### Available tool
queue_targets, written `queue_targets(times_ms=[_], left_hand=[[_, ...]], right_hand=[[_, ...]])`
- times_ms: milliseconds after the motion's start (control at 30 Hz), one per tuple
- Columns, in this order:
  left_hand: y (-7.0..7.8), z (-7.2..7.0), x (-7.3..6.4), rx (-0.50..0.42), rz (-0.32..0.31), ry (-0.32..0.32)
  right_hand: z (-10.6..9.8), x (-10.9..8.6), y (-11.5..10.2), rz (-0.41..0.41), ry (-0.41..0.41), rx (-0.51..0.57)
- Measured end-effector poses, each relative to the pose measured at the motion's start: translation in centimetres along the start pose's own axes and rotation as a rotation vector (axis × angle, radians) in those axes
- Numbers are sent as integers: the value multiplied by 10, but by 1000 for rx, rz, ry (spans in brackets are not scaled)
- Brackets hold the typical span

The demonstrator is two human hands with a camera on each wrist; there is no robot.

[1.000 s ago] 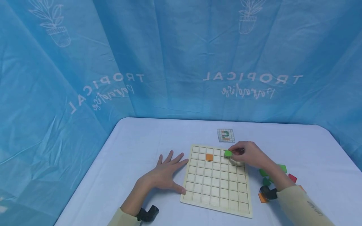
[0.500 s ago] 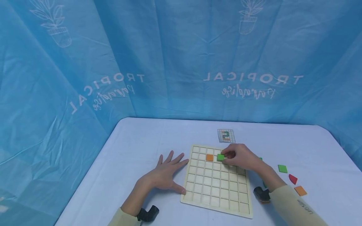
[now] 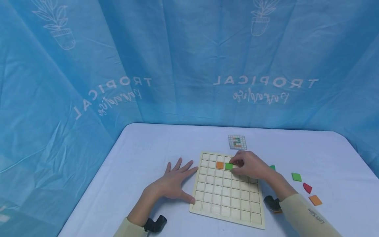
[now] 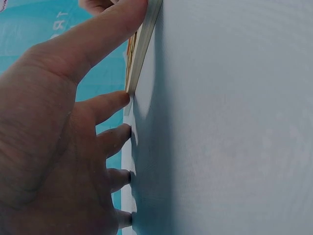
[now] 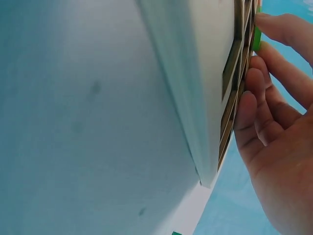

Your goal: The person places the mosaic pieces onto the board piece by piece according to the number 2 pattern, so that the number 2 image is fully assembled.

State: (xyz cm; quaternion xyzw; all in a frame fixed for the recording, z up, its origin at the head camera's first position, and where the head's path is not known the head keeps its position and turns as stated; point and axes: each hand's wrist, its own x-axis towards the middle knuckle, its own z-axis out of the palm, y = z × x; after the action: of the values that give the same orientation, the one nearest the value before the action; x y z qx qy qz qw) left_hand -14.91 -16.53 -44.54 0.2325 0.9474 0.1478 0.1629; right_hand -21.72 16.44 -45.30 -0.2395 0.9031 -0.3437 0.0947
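My right hand (image 3: 250,164) pinches a green tile (image 3: 228,166) between thumb and forefinger, the gap no wider than the piece itself; the other fingers bend in close over the board (image 3: 222,200). The tile is on the board's far part, in the second row from its far edge, just right of an orange tile (image 3: 219,165) lying in its own cell. Whether the green one sits fully down I cannot tell. My left hand (image 3: 171,184) is spread wide at the board's left edge, holding nothing: thumb and forefinger touch that edge, and the remaining fingertips rest on the white cloth (image 3: 160,141) beside it. Just beyond the board's far edge lies a small patterned card (image 3: 237,142). Off to the board's right are a green piece (image 3: 296,177), a red piece (image 3: 307,188) and an orange piece (image 3: 315,200), with others partly hidden by my right arm. Behind the board hangs a blue curtain (image 3: 189,65) with white lettering.
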Motion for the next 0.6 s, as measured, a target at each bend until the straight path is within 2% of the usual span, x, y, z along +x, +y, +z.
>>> queue_targets(times_ms=[600], left_hand=[[-2,0,1,10,4,0]], right_hand=[[2,1,-3,31,-14,-25]])
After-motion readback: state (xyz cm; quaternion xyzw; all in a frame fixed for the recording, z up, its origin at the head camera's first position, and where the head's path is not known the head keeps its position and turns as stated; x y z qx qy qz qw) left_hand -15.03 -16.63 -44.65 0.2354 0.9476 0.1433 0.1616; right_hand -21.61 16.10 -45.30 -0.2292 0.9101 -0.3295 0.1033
